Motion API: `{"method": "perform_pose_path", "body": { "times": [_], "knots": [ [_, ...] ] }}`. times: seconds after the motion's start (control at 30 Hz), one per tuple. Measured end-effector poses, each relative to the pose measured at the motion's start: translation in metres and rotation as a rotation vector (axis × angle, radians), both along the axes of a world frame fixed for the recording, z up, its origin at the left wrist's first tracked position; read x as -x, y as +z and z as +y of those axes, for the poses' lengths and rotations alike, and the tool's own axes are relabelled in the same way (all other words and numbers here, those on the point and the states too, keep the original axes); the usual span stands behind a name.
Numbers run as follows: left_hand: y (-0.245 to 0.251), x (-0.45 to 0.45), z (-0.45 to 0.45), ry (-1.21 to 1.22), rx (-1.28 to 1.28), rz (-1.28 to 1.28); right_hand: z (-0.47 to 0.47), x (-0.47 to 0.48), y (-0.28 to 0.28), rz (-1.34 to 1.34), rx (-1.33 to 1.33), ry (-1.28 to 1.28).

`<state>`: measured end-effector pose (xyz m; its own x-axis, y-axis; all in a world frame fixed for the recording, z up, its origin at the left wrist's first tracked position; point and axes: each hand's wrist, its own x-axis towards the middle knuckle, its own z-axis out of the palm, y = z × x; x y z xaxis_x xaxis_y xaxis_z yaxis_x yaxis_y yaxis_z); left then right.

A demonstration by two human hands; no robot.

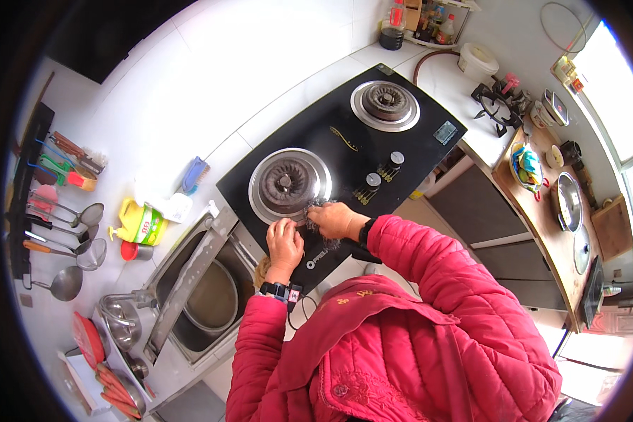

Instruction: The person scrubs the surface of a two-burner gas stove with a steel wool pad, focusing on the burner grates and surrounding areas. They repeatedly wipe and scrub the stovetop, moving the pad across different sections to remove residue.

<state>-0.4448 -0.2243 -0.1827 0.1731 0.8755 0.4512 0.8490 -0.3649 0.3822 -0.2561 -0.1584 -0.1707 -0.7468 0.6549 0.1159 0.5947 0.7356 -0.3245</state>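
Note:
A black glass gas cooktop (316, 137) lies before me, its pot supports off both burners. My right hand (333, 217) grips a steel wool scourer (315, 226) and holds it against the lower right edge of the left burner's steel drip ring (258, 184). Close beside it, my left hand (285, 243) rests at the ring's lower rim with its fingers bent; nothing shows in it, though its palm is hidden. Two control knobs (373, 180) stand to the right of the scourer. The right burner (386, 101) is farther off.
At left is a sink (169, 279) with a large round pot (213, 295) in it. A yellow detergent bottle (137, 220) and a blue brush (194, 174) stand behind it. A black pot support (496, 109) sits on the right counter, near bowls and a steel pan (568, 202).

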Motion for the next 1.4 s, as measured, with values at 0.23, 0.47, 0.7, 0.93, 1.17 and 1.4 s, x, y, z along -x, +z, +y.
{"method": "perform_pose_path", "body": {
  "times": [0.23,0.47,0.7,0.93,1.17,1.4],
  "knots": [
    [0.000,0.001,-0.002,-0.004,-0.004,-0.002,0.026,-0.017,0.008,-0.039,-0.002,-0.243],
    [-0.002,0.000,-0.001,-0.007,-0.005,-0.007,0.014,-0.012,0.011,-0.076,0.139,-0.168],
    [-0.001,0.001,-0.002,0.008,0.023,-0.009,-0.003,-0.001,0.003,-0.029,-0.036,0.007],
    [-0.001,0.002,-0.001,0.016,0.003,-0.025,-0.025,-0.017,0.005,0.168,0.052,0.020],
    [-0.004,0.004,0.000,0.016,-0.017,-0.081,0.012,-0.043,0.008,-0.035,-0.029,-0.142],
    [-0.001,0.006,0.002,0.008,-0.007,-0.115,0.017,-0.033,0.015,-0.134,0.123,-0.192]
  ]
}}
